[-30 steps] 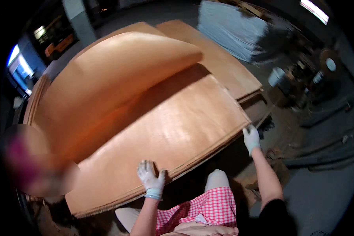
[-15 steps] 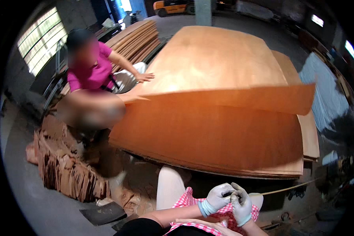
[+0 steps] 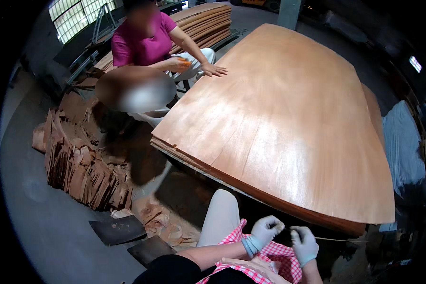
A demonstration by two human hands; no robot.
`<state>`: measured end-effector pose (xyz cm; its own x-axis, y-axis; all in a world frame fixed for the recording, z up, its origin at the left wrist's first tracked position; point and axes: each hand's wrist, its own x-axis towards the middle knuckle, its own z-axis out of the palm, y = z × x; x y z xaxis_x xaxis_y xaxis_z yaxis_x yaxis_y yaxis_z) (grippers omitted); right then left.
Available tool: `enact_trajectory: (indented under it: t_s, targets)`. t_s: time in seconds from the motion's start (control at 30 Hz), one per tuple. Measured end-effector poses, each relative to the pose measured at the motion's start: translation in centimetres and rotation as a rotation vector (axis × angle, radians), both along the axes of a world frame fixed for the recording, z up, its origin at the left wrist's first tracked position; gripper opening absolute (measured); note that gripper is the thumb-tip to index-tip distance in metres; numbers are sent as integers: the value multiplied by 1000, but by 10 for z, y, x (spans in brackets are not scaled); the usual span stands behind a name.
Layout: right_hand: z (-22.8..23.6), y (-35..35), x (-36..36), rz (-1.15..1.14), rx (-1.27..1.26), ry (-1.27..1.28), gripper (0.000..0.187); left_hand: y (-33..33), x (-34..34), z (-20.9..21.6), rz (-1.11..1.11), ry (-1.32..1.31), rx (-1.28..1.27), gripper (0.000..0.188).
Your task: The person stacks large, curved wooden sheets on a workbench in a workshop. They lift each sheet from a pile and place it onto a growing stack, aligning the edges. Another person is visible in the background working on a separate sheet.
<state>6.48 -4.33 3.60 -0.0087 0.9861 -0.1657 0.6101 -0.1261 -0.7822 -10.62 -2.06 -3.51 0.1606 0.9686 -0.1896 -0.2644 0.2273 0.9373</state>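
Gloved hands at the veneer stack
Left hand [image 3: 266, 230] and right hand [image 3: 304, 242] are half closed, pinching a thin strand [image 3: 338, 239] beside the veneer sheets [image 3: 288, 123].

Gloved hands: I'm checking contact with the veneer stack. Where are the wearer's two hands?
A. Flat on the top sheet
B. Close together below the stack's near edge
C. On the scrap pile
B: the left hand and right hand meet beneath the veneer stack, over the checked apron.
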Motion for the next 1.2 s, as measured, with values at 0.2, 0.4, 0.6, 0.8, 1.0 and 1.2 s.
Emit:
enact_trajectory:
  t_s: [0.2, 0.4, 0.6, 0.8, 1.0, 1.2]
  targets:
    - [0, 29, 72, 10, 96, -240, 9, 91, -118, -24, 504, -81, 63, 10]
    - [1, 52, 115, -44, 52, -390, 15, 160, -317, -63, 889, 629, 151, 12]
    - [-5, 70, 59, -12, -33, -351, 23, 197, -432, -57, 994, 959, 6, 20]
    - [7, 97, 4, 27, -73, -290, 21, 215, -469, -50, 967, 1053, -159, 26]
    - [-7, 108, 4, 4, -118, -229, 18, 221, -468, -39, 892, 1094, -151, 25]
    - [-17, 111, 7, 34, -99, -278, 18, 223, -466, -39, 924, 1034, -194, 24]
